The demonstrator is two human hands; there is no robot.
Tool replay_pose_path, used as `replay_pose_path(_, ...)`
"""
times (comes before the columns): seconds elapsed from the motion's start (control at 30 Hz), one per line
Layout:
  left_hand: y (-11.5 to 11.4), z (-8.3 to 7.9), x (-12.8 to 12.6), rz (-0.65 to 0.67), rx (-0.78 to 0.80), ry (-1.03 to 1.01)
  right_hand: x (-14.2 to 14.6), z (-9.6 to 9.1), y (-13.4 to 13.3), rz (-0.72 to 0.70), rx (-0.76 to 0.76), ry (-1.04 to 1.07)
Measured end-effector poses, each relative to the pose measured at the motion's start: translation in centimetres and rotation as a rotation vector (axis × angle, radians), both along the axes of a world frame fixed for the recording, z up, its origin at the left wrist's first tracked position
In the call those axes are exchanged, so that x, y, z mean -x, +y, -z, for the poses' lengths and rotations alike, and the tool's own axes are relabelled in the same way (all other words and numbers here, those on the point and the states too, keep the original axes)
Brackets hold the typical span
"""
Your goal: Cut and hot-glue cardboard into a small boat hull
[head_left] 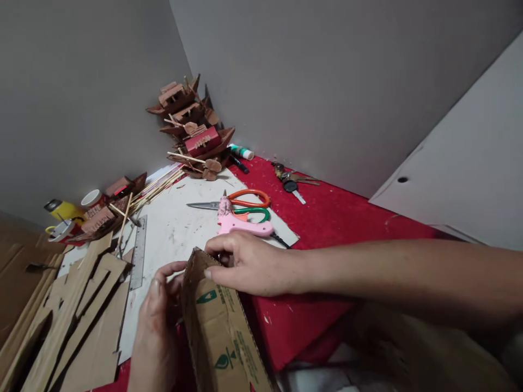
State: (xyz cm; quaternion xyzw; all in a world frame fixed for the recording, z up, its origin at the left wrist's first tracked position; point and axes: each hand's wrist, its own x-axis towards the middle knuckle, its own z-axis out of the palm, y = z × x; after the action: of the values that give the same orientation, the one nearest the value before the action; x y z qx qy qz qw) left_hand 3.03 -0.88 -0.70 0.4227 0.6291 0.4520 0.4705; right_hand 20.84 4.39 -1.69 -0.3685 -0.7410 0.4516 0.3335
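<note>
A folded brown cardboard piece (216, 326) with green print stands on edge at the lower middle. My right hand (249, 267) reaches in from the right and pinches its top end, fingers closed on the cardboard. From below, my left hand (157, 321) presses against the piece's left side, thumb and fingers wrapped on it. Just beyond the hands lie a pink glue gun (239, 222) and scissors (241, 204) with one orange and one green handle.
A white sheet (175, 228) covers part of the red table (339, 218). Cut cardboard shapes (77, 316) and a metal ruler (138, 253) lie left. Small brown model boats (192, 128) stack in the corner, with keys (291, 179), a glue stick (242, 152), skewers and cups nearby.
</note>
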Motion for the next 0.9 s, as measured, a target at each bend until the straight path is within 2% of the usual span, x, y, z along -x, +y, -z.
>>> replay_pose_path(0.1, -0.2, -0.6, -0.4, -0.101, -0.182, 0.246, -0.3, -0.4, -0.1, 0.006, -0.038, -0.019)
replay_pose_path(0.17, -0.6, -0.5, -0.8, -0.137, -0.234, 0.350, -0.3, -0.4, -0.2, 0.001, -0.030, 0.006)
replay_pose_path(0.4, -1.0, 0.6, -1.3, -0.115, -0.414, 0.589, 0.0, 0.4, -0.2, 0.007, 0.026, 0.084)
replay_pose_path(0.5, -1.0, 0.5, -1.3, -0.094, -0.438, 0.624, -0.1, 0.4, -0.1, -0.004, 0.034, 0.091)
replay_pose_path(0.7, -1.3, 0.6, -1.5, -0.120, -0.347, 0.612, -0.3, 0.0, -0.1, -0.042, 0.057, 0.092)
replay_pose_path(0.8, -1.1, 0.9, -1.5, -0.142, -0.438, 0.607, -0.3, 0.0, -0.1, -0.047, 0.062, 0.094)
replay_pose_path(0.9, -0.6, 1.2, -1.1, -0.062, -0.569, 0.586, -0.3, 0.0, -0.1, -0.056, 0.067, 0.086)
